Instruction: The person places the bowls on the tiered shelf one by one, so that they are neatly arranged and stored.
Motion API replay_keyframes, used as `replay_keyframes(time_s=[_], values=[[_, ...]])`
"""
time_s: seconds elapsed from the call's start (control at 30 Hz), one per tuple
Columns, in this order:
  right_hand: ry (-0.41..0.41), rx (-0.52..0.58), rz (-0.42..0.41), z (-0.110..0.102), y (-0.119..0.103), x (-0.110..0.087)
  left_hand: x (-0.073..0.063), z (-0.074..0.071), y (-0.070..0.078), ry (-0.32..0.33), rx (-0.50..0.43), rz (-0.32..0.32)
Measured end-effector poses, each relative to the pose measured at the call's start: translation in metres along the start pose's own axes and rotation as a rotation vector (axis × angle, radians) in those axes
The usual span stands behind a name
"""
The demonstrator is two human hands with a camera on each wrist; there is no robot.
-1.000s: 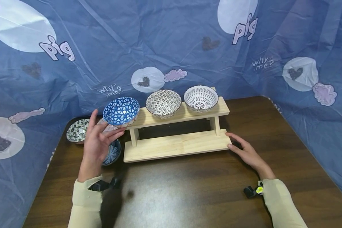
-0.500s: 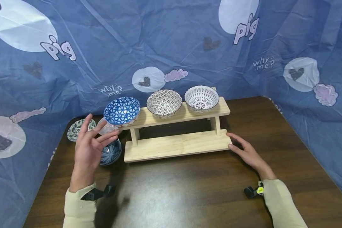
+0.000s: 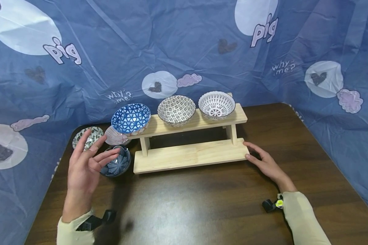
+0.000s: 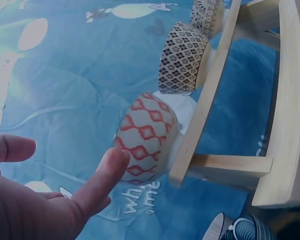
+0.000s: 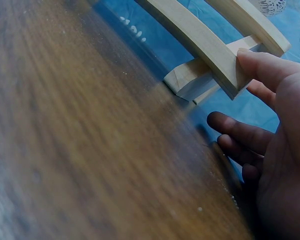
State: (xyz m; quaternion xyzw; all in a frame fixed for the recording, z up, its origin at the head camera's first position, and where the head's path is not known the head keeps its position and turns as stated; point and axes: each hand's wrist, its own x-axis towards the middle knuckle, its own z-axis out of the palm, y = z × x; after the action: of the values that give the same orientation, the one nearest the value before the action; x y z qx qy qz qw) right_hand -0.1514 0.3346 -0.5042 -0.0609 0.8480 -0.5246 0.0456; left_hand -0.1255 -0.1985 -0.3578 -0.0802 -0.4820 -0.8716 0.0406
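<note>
My left hand [image 3: 84, 166] hovers over the left part of the table, fingers spread and holding nothing. A blue triangle-patterned bowl [image 3: 131, 118] rests at the left end of the upper board; its outside, with red pattern, shows in the left wrist view behind my fingertip. A brown-patterned bowl [image 3: 176, 110] and a black-and-white bowl [image 3: 216, 104] stand to its right. My right hand [image 3: 268, 166] holds the right end of the lower board of the two-tier wooden stand [image 3: 190, 156] between thumb and forefinger; its other fingers hang loose in the right wrist view.
Left of the stand are a leaf-patterned bowl [image 3: 95, 134], a pinkish striped bowl [image 3: 116, 136] and dark blue bowls [image 3: 118, 165], partly behind my left hand. A blue printed cloth [image 3: 184, 44] hangs behind the dark wooden table [image 3: 196, 207].
My left hand has drawn away from the blue bowl, moving left and toward me, uncovering more of the bowls on the table. The right hand and the stand have stayed in place.
</note>
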Motion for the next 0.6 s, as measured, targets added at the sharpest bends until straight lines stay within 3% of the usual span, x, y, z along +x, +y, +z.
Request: replay_keyframes(time_s=[0.23, 0.6], values=[[0.010, -0.020, -0.014, 0.000, 0.000, 0.000, -0.012, -0.014, 0.002, -0.033, -0.127, 0.026], [0.007, -0.009, -0.008, 0.000, 0.000, 0.000, -0.028, -0.037, -0.003, -0.051, -0.156, 0.041]])
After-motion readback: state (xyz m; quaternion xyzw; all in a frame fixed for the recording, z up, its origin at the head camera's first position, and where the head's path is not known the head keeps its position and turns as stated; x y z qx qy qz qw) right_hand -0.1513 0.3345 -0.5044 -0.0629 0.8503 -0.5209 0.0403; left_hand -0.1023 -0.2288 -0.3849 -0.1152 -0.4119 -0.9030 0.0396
